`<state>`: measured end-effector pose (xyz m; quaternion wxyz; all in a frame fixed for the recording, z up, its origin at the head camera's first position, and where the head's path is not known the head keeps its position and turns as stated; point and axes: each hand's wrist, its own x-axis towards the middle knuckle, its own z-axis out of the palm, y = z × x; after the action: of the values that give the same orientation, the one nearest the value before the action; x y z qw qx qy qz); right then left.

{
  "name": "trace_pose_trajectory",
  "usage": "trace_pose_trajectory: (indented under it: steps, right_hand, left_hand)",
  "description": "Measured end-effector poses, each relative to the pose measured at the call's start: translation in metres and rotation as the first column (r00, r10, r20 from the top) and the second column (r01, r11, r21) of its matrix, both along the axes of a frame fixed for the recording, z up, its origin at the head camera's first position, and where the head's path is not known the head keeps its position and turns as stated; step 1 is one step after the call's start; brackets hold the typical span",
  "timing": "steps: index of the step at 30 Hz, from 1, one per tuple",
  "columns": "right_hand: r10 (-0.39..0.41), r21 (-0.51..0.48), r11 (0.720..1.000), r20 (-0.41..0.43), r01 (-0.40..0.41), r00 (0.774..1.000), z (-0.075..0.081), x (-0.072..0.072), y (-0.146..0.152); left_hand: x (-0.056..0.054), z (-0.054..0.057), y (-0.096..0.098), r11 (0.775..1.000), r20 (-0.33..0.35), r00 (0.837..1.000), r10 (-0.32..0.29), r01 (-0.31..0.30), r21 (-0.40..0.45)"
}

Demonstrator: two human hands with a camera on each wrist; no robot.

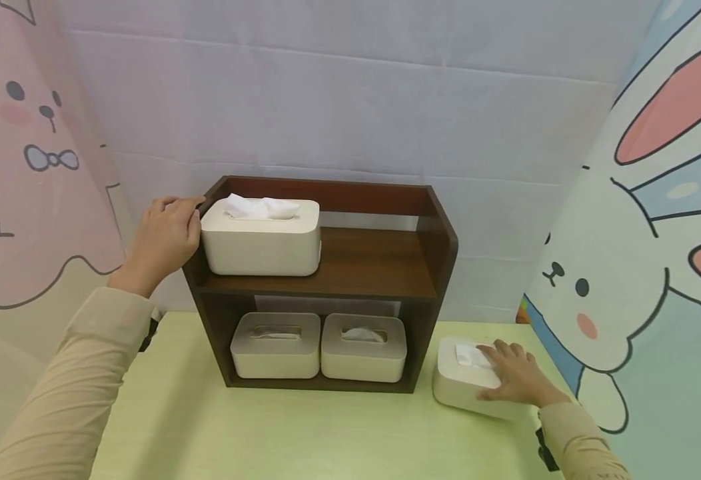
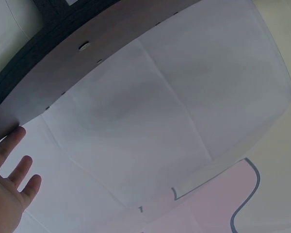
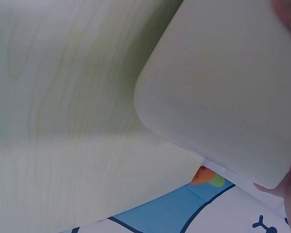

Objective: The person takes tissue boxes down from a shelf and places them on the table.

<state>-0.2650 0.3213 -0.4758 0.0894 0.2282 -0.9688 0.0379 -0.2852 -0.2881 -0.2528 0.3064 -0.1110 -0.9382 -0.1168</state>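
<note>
Left sleeve nearest, we find right of the rack the right grip straddling a tissue box, probably light, stiff, slick, best held by both long sides.

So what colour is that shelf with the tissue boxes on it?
The shelf is dark brown; it shows best in the head view.
</note>
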Motion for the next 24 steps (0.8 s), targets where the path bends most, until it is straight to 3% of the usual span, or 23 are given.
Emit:
trace_pose_trajectory:
  steps: [11, 24]
  right_hand:
    - [0.038, -0.023, 0.999, 0.067, -0.037, 0.997, -0.0031, -0.0069, 0.0034]
    - [0.02, -0.015, 1.0, 0.172, -0.018, 0.985, 0.0, -0.0096, -0.002]
  left_hand:
    - [-0.0009, -0.0007, 0.0008, 1.0, -0.018, 1.0, -0.004, 0.004, -0.001]
    - [-0.0013, -0.0015, -0.0002, 1.0, -0.015, 1.0, -0.007, 0.007, 0.002]
